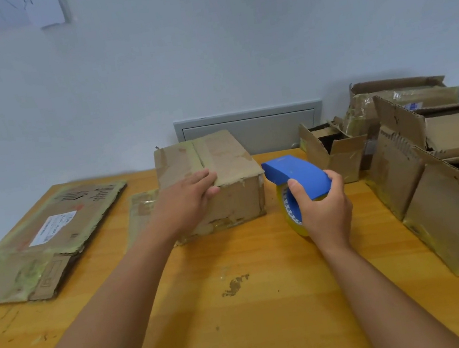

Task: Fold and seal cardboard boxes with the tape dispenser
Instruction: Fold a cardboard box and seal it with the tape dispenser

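A worn cardboard box (231, 173) stands closed in the middle of the wooden table (243, 307), its top flaps meeting along a seam. My left hand (187, 201) rests flat on the near left part of the box top, fingers straight, thumb at the front edge. Just right of the box, my right hand (325, 209) grips a blue tape dispenser (294, 172) that carries a roll of yellowish tape. The dispenser's front end points at the box's right top corner and sits very close to it.
Flattened cardboard boxes (46, 242) lie at the left of the table. Several open, torn boxes (439, 176) crowd the right side and back right. A grey wall panel (251, 128) sits behind the box. The near middle of the table shows a worn patch.
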### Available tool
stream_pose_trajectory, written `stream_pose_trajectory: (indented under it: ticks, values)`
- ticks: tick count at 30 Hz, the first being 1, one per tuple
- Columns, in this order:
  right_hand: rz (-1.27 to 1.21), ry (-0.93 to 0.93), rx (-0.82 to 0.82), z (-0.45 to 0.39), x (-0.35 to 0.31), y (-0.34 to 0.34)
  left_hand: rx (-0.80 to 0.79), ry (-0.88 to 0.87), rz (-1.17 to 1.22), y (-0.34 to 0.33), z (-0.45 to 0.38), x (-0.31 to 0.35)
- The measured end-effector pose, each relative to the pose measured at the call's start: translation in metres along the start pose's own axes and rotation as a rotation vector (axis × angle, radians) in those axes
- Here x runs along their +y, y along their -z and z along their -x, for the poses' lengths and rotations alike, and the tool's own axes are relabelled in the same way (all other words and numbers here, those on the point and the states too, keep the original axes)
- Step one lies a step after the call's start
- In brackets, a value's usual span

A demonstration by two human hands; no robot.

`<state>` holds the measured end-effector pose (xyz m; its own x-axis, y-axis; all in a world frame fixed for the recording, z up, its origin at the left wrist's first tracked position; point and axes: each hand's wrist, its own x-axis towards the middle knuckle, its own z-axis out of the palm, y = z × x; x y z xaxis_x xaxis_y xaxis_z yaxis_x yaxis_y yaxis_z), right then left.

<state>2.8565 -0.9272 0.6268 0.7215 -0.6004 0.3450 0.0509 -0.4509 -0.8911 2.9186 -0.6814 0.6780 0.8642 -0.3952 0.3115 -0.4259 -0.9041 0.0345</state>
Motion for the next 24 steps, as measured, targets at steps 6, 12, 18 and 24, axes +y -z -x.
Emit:
stream_pose_trajectory:
  ticks: [6, 12, 18, 24]
  values:
    - [-0.002, 0.01, 0.004, -0.001, 0.003, -0.001, 0.009, -0.033, 0.094, 0.001, 0.002, -0.006]
    - [0.014, 0.027, 0.0, 0.0, 0.004, -0.004, 0.037, -0.083, 0.102, 0.004, 0.009, -0.008]
    - [0.003, 0.031, 0.011, -0.001, 0.005, -0.003, 0.113, -0.164, 0.055, 0.001, 0.022, -0.004]
    - [0.012, 0.044, 0.002, 0.001, 0.004, -0.003, 0.07, -0.124, -0.036, -0.002, 0.027, -0.003]
